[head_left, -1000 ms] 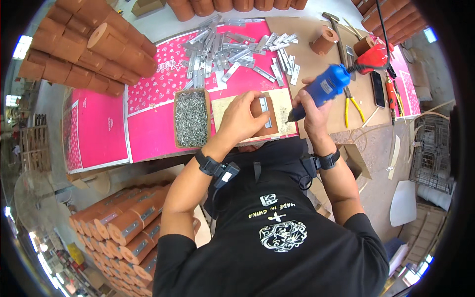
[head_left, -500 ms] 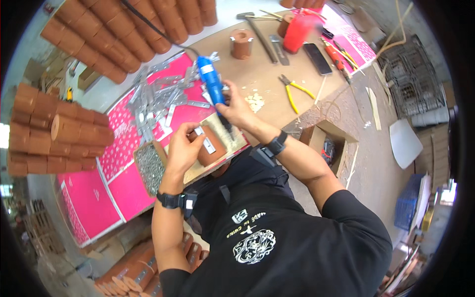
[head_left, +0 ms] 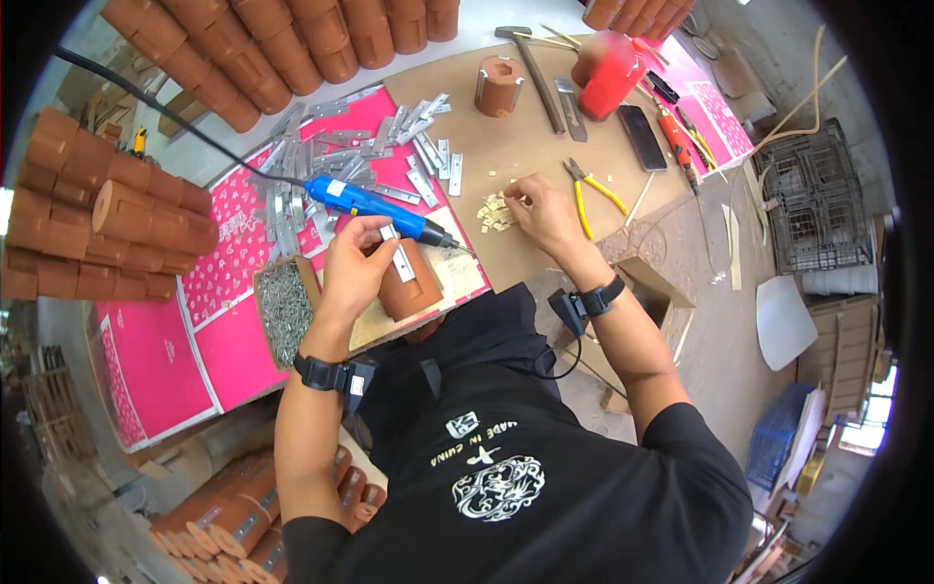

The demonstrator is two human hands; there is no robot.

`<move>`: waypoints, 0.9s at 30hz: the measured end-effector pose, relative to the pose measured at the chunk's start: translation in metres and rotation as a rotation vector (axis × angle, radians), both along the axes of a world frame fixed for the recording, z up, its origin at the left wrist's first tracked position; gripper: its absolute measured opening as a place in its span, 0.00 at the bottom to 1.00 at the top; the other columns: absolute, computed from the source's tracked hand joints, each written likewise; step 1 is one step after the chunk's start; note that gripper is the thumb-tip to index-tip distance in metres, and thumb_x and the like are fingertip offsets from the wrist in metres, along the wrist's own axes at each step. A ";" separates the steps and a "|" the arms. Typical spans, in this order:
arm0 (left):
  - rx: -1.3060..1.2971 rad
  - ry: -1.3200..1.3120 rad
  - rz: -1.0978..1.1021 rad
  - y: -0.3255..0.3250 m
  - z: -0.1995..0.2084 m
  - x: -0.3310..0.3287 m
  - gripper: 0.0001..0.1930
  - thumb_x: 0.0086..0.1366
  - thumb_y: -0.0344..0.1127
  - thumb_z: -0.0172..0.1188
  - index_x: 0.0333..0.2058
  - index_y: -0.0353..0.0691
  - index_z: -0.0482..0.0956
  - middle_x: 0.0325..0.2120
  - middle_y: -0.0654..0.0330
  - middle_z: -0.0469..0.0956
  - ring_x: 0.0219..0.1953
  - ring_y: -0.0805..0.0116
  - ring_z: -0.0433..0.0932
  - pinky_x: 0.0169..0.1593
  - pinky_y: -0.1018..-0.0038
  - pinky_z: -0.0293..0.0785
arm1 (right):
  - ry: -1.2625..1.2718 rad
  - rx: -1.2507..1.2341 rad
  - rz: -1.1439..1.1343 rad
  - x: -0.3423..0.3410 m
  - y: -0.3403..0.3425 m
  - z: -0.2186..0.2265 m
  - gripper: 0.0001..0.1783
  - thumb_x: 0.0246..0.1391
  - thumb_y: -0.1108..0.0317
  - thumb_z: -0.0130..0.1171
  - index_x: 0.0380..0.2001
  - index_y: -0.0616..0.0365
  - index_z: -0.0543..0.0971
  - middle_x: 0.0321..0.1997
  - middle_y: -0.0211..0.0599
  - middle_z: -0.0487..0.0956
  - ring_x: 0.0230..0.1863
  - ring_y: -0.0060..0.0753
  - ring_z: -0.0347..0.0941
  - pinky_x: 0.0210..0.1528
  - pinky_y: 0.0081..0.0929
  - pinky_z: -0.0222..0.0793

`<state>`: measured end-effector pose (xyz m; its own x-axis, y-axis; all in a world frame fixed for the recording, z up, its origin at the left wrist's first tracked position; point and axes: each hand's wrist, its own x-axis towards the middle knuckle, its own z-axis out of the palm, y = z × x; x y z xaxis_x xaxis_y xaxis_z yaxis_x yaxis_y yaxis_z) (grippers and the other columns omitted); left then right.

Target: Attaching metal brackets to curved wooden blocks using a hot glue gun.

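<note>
My left hand (head_left: 350, 265) pinches a small metal strip (head_left: 402, 263) against the side of a reddish-brown clay cylinder (head_left: 416, 292), which lies on a pale board at the table's near edge. Just behind it rests a blue electric screwdriver (head_left: 375, 206), its tip pointing right and its cord running off to the upper left. At the edge of a pile of small pale-yellow chips (head_left: 494, 216) is my right hand (head_left: 547, 219), thumb and fingertips pressed together. Whatever lies between those fingertips is too small to make out.
A box of screws (head_left: 282, 311) stands left of the board. Loose metal strips (head_left: 341, 161) cover the pink sheet behind. Yellow-handled pliers (head_left: 595, 198), a phone (head_left: 643, 138), a hammer (head_left: 537, 78) and a red bottle (head_left: 611, 86) lie or stand to the right. Clay cylinders (head_left: 161, 219) are stacked at left.
My right hand has let go of the blue screwdriver, now lying on the table, and has moved right to the yellow chips. My left hand still holds the strip on the cylinder.
</note>
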<state>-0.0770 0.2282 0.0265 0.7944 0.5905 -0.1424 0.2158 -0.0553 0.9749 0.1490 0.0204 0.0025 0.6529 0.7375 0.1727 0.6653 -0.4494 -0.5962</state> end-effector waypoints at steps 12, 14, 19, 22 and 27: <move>0.019 -0.012 -0.006 0.002 -0.010 -0.003 0.15 0.63 0.25 0.63 0.48 0.33 0.77 0.36 0.55 0.83 0.39 0.70 0.82 0.46 0.73 0.77 | -0.287 -0.216 0.247 0.003 0.024 0.004 0.06 0.52 0.66 0.58 0.27 0.55 0.80 0.34 0.41 0.78 0.40 0.47 0.77 0.41 0.41 0.74; 0.016 -0.037 -0.009 0.001 -0.010 -0.003 0.15 0.62 0.26 0.64 0.48 0.33 0.77 0.37 0.53 0.83 0.40 0.69 0.82 0.46 0.73 0.78 | -0.288 -0.194 0.239 0.003 0.024 0.005 0.05 0.52 0.67 0.58 0.26 0.55 0.79 0.33 0.41 0.78 0.38 0.47 0.77 0.40 0.41 0.74; 0.014 -0.030 0.013 0.000 -0.009 -0.006 0.14 0.62 0.26 0.64 0.47 0.32 0.78 0.38 0.53 0.84 0.40 0.69 0.82 0.46 0.73 0.77 | -0.291 -0.171 0.206 -0.001 0.023 0.013 0.06 0.53 0.66 0.61 0.32 0.54 0.82 0.34 0.40 0.79 0.37 0.47 0.78 0.40 0.40 0.74; -0.021 -0.067 0.035 0.002 -0.014 -0.004 0.13 0.62 0.27 0.64 0.46 0.32 0.79 0.37 0.54 0.84 0.39 0.70 0.82 0.45 0.74 0.76 | -0.156 0.050 0.151 -0.012 0.022 0.023 0.06 0.52 0.68 0.64 0.33 0.56 0.83 0.33 0.41 0.80 0.36 0.42 0.78 0.38 0.37 0.74; -0.219 -0.109 0.071 0.005 -0.007 0.005 0.14 0.64 0.27 0.63 0.48 0.30 0.78 0.38 0.53 0.84 0.40 0.70 0.82 0.45 0.76 0.77 | 0.455 0.001 0.441 -0.082 0.030 0.063 0.07 0.55 0.69 0.65 0.35 0.60 0.83 0.30 0.40 0.81 0.31 0.33 0.78 0.37 0.31 0.74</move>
<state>-0.0722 0.2335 0.0191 0.7695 0.6100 -0.1891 0.1046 0.1718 0.9796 0.0671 0.0500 0.0657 0.2956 0.9540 -0.0498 0.4672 -0.1899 -0.8635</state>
